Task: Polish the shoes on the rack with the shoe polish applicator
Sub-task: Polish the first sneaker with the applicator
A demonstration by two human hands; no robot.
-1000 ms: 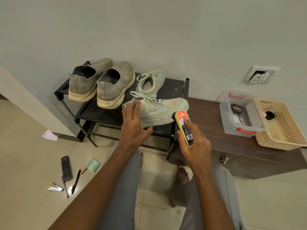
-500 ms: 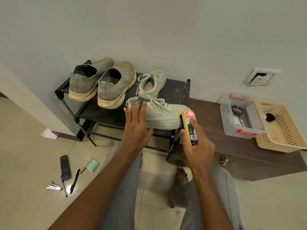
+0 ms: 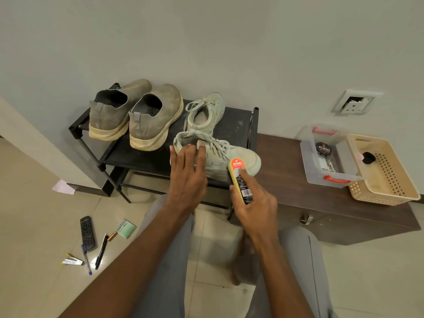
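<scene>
On the black shoe rack (image 3: 146,158) a white laced sneaker (image 3: 231,157) lies across the front edge, toe to the right. My left hand (image 3: 188,175) presses flat on its heel end, fingers straight. My right hand (image 3: 254,203) grips the yellow and orange shoe polish applicator (image 3: 241,180), whose top end touches the sneaker's side near the toe. A second white sneaker (image 3: 206,113) stands behind. Two grey knit shoes (image 3: 135,115) sit on the rack's left half.
A low brown cabinet (image 3: 298,196) adjoins the rack on the right, bearing a clear box (image 3: 308,161) with a polish tin and a beige basket (image 3: 390,196). A remote (image 3: 87,232), pens and small papers lie on the floor at left. My knees are below.
The applicator has slid left and down along the sneaker's side from the toe. My left hand stayed pressed on the heel end. The view shifted slightly.
</scene>
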